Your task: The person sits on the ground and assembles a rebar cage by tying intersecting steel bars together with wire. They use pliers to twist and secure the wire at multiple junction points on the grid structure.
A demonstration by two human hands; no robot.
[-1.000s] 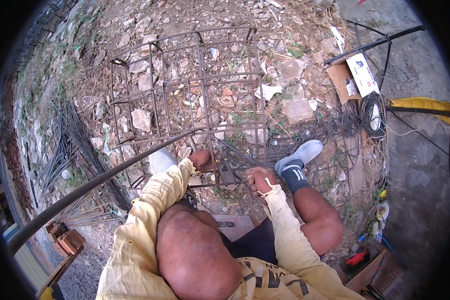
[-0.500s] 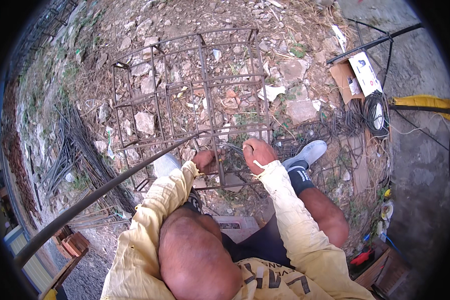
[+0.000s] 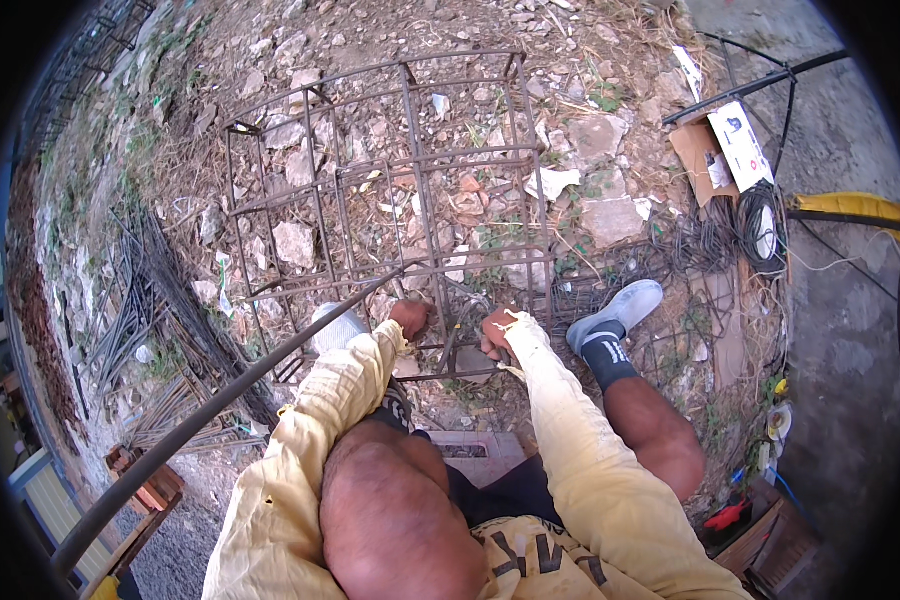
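Note:
A rusty cage of steel reinforcing bars (image 3: 418, 155) lies on stony ground before me, its near end between my feet. At that end my left hand (image 3: 411, 318) is closed in a fist beside the crossing bars; what it holds, if anything, is hidden. Opposite it, just right of an upright bar, my right hand (image 3: 499, 332) has its fingers curled downward. A thin greyish piece (image 3: 468, 302) shows between the hands, too small to name. One long dark bar (image 3: 240, 383) slants from the lower left up to the cage near my left hand.
Bundled thin rods (image 3: 160, 290) lie at the left, with bricks (image 3: 150, 485) nearer me. On the right are coiled black wire (image 3: 755, 228), an open cardboard box (image 3: 700, 160) and a yellow strip (image 3: 850, 207). My shoes (image 3: 632, 305) flank the cage end.
My right hand has dropped toward me and turned, its fingers now pointing down. The left hand stays near the same bars. The whole view has shifted slightly.

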